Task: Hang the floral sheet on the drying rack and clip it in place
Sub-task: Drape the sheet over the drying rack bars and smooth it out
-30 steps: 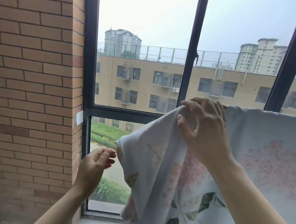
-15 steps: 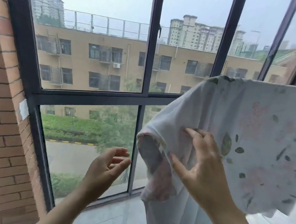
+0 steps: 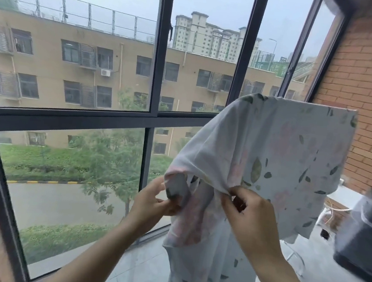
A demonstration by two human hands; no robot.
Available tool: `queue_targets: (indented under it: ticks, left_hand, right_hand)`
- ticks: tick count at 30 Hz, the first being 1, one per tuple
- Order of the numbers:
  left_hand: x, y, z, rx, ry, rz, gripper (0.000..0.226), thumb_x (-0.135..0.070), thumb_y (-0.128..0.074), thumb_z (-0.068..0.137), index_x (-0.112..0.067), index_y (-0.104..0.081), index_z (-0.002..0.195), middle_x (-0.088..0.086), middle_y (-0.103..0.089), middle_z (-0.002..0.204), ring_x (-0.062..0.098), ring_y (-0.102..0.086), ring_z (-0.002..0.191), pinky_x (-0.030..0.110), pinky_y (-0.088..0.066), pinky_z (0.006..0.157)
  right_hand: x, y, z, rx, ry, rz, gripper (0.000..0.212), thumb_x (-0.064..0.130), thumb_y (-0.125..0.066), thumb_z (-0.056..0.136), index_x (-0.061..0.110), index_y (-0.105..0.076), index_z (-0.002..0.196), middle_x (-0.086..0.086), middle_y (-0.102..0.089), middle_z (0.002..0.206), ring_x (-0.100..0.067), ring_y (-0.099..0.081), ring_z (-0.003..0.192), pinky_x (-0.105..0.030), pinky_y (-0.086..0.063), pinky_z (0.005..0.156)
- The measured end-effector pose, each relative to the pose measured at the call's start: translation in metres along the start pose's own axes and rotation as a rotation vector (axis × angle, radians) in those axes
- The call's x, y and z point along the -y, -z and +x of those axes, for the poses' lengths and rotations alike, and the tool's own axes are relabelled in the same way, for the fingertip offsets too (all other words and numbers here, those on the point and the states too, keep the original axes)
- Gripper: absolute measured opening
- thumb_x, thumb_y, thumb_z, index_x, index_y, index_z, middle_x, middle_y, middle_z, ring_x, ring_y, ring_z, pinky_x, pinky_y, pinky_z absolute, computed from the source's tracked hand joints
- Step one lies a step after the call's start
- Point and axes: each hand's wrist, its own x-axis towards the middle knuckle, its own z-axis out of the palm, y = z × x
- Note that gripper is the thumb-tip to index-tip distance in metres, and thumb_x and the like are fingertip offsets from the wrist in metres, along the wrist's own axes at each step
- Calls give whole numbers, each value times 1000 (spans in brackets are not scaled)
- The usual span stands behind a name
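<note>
The floral sheet [image 3: 277, 149], pale with pink blooms and green leaves, hangs over a rail that it hides, its top edge level at the right. Its left end droops in folds. My left hand [image 3: 152, 202] pinches the bunched left corner of the sheet. My right hand [image 3: 246, 212] pinches a fold of the cloth just to the right of it, fingers curled. A thin white leg of the drying rack [image 3: 295, 257] shows under the sheet. No clip is visible.
A dark-framed window [image 3: 152, 119] fills the left and middle. A brick wall [image 3: 371, 90] stands at the right. A dark appliance [image 3: 364, 235] sits on the grey tiled floor at the right, with a white cable [image 3: 335, 208] beside it.
Both hands have dropped to the drooping left end of the sheet. The left hand, open before, now pinches the corner; the right hand has closed on a fold. The view has turned right.
</note>
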Motion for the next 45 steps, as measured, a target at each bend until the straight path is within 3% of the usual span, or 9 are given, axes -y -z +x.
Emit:
queue_targets:
  ticks: [3, 7, 10, 15, 20, 24, 31, 36, 45]
  left_hand:
    - [4, -9, 11, -29, 69, -118, 15, 7, -62, 85, -5, -68, 79, 23, -71, 80, 36, -72, 72, 37, -61, 63]
    - [13, 12, 32, -25, -66, 84, 18, 11, -58, 79, -2, -70, 78, 20, -71, 76, 33, -71, 77, 46, -60, 73]
    - [0, 47, 61, -95, -245, 277, 14, 5, -56, 77, -5, -64, 73, 15, -65, 68, 29, -61, 65, 42, -52, 60]
    - [-49, 82, 89, -97, -529, 461, 16, 7, -51, 74, -7, -58, 70, 5, -57, 62, 16, -48, 56, 22, -33, 50]
    - [-41, 110, 98, 258, -474, 498, 23, -22, -52, 81, -13, -52, 60, -6, -52, 55, 4, -46, 49, 17, -36, 48]
    - [-15, 109, 99, 353, -302, 292, 44, -40, -48, 75, 1, -63, 71, 11, -68, 64, 17, -68, 59, 44, -57, 59]
    - [-18, 88, 81, 429, -317, 358, 37, -30, -84, 60, -19, -62, 88, -8, -62, 84, 7, -56, 75, 22, -42, 59]
    - [-28, 73, 81, 286, -383, 525, 22, -9, -61, 70, -6, -51, 90, 0, -53, 84, 20, -48, 77, 22, -27, 52]
    - [-16, 111, 75, 147, -405, 332, 38, -20, -79, 73, -19, -51, 97, -5, -61, 91, 9, -61, 65, 26, -52, 56]
  right_hand:
    - [-3, 7, -1, 18, -192, 290, 24, 21, -58, 94, 14, -69, 74, 6, -45, 41, -9, -33, 36, -16, -27, 41]
    - [-1, 14, 1, -87, -406, 572, 22, 13, -50, 99, 11, -67, 85, -8, -70, 63, -23, -66, 54, -26, -51, 48]
    - [3, 12, 1, -213, -325, 416, 9, 16, -56, 94, 19, -65, 92, 1, -74, 80, -12, -71, 80, -25, -55, 73]
    - [31, 1, -1, -292, -207, 120, 22, 17, -65, 88, 17, -63, 110, 13, -70, 100, 7, -64, 93, -8, -50, 81]
    - [50, -31, -10, -288, -313, -23, 47, 7, -70, 83, 25, -56, 124, 14, -67, 111, 1, -65, 98, -12, -50, 84]
    - [62, -48, -17, -416, -329, -205, 39, 1, -74, 75, 20, -65, 108, 9, -70, 88, -15, -69, 81, -23, -52, 68]
    - [77, -68, -4, -308, -442, -275, 7, 22, -62, 89, 15, -65, 88, -1, -70, 73, -26, -66, 68, -41, -53, 62]
    - [84, -66, 2, -283, -428, -228, 14, 16, -53, 93, 17, -67, 96, -3, -71, 75, -23, -67, 68, -43, -54, 63]
    - [80, -42, 2, -414, -297, -254, 12, 20, -66, 88, 15, -65, 77, 6, -67, 67, -10, -60, 60, -15, -44, 54]
